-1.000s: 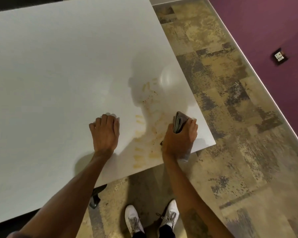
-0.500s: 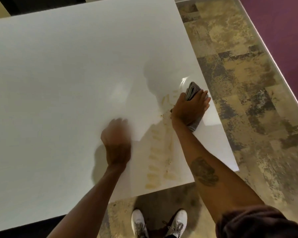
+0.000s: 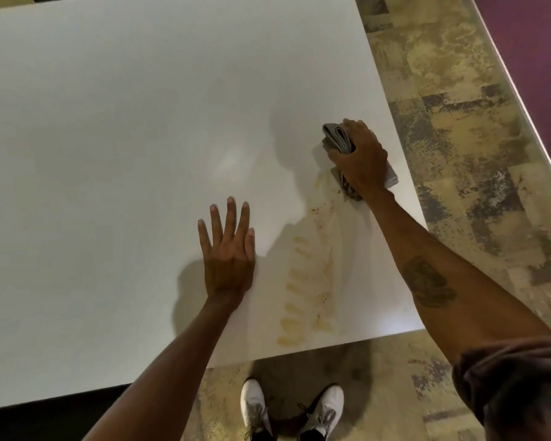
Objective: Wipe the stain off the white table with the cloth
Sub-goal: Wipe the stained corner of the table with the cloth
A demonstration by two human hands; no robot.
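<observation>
A yellow-brown stain (image 3: 306, 278) streaks the white table (image 3: 124, 138) near its front right corner, running from the front edge up toward the cloth. My right hand (image 3: 361, 160) presses a folded grey cloth (image 3: 337, 138) onto the table at the far end of the stain, close to the right edge. Part of the cloth sticks out past my fingers and under my palm. My left hand (image 3: 228, 249) lies flat on the table left of the stain, fingers spread, holding nothing.
The table's right edge and front edge meet near my right forearm. Beyond them is mottled tan and grey carpet (image 3: 458, 138). A purple wall (image 3: 535, 43) runs along the far right. My white shoes (image 3: 255, 405) stand below the front edge.
My right hand has pushed the cloth away from the front edge, up along the stain and to the far end. My left hand has flattened with fingers spread.
</observation>
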